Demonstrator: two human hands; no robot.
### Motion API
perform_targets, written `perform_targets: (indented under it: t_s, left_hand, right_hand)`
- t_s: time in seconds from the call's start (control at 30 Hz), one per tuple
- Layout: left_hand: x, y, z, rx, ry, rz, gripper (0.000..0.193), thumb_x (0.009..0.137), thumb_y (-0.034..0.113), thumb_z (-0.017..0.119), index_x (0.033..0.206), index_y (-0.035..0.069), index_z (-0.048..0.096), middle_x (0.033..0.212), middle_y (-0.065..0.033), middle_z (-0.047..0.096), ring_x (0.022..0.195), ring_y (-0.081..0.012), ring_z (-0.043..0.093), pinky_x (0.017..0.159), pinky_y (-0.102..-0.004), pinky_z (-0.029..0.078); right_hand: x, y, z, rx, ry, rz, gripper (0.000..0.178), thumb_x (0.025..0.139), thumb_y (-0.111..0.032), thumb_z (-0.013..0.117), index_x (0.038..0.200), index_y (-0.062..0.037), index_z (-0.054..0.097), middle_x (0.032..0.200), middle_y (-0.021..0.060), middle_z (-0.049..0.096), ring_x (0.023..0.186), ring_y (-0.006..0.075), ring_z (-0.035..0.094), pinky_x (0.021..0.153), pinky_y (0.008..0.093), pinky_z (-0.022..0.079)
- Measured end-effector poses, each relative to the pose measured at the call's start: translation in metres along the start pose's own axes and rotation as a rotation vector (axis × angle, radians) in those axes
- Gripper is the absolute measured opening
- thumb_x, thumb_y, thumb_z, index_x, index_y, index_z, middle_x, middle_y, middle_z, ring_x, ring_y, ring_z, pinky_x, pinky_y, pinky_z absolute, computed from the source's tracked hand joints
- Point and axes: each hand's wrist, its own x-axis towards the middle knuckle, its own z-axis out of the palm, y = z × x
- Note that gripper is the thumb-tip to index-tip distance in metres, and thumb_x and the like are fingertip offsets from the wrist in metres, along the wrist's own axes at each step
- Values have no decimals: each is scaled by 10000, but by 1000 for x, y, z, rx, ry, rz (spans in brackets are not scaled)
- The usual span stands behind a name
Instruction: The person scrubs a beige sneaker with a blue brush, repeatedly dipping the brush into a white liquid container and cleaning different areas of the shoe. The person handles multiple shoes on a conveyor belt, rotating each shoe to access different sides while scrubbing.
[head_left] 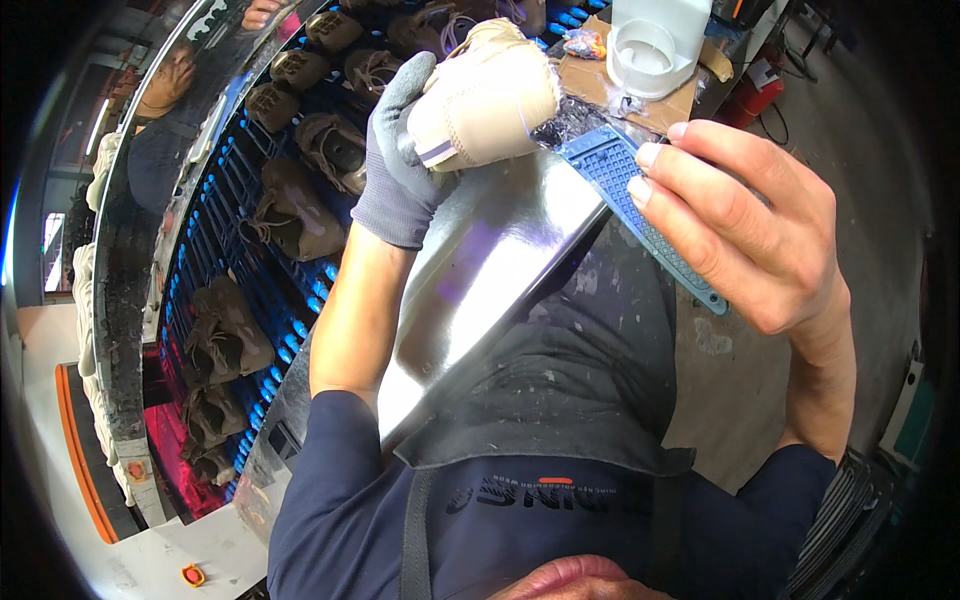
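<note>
Shoe (490, 100), pale beige with stitched seams, is being held up near the top of the view, above a shiny metal worktop (450, 320). A dark stripe is running along its lower left edge. The left hand (398, 150), wearing a grey glove, is grasping the shoe from its left side, and part of this grip is lying hidden behind it. The right hand (745, 215), bare, is clasping a blue brush (645, 215). The handle is slanting down to the right, its crosshatched face showing. The brush's dark, shiny end is lying right at the shoe's right edge; whether they are touching is hard to tell.

To the left, brown shoes (295, 215) are sitting in rows on a rack (300, 328) of blue-tipped rods, some with their laces hanging loose. Past the worktop, a white container (650, 45) is standing on cardboard (587, 82), with a small colourful packet (585, 43) lying beside it. A red fire extinguisher (755, 95) is showing at the upper right. The person is wearing a dark apron (570, 380) over a navy shirt (330, 460). At the lower left, a red button (193, 575) is sitting on a pale panel (150, 568).
</note>
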Motion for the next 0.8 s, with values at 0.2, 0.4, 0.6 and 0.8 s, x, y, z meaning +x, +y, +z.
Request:
perform_targets:
  t_s: [0.2, 0.4, 0.6, 0.8]
  left_hand:
    - [2, -3, -6, -122, -31, -41, 514, 1055, 375, 561, 1416, 10, 573, 1348, -190, 677, 1208, -328, 682, 1133, -476, 471]
    - [13, -10, -18, -548, -226, -204, 571, 1050, 400, 552, 1482, 27, 527, 1413, -186, 645, 1251, -341, 659, 1189, -486, 414]
    - [-14, -43, -25, -839, -354, -385, 625, 1037, 415, 554, 1530, 36, 490, 1459, -187, 620, 1282, -349, 642, 1222, -490, 383]
    - [-48, -74, -40, -755, -275, -410, 664, 1007, 408, 578, 1540, 28, 472, 1466, -197, 611, 1288, -348, 640, 1209, -482, 404]
  right_hand:
    - [-2, -4, 0, -14, -5, 18, 368, 638, -49, 866, 981, 25, 757, 1020, 135, 755, 980, 307, 741, 768, 378, 653]
    - [-19, 2, 8, 137, -38, 152, 364, 701, -50, 826, 1047, 35, 753, 1047, 149, 745, 986, 314, 732, 789, 381, 625]
    - [-43, -51, 58, 1205, 594, 1166, 245, 942, -91, 719, 1120, 78, 713, 1061, 173, 718, 854, 214, 705, 783, 334, 593]
    - [-52, -25, 118, 1401, 720, 1438, 182, 976, -116, 694, 1048, 47, 726, 939, 144, 748, 741, 159, 700, 642, 279, 560]
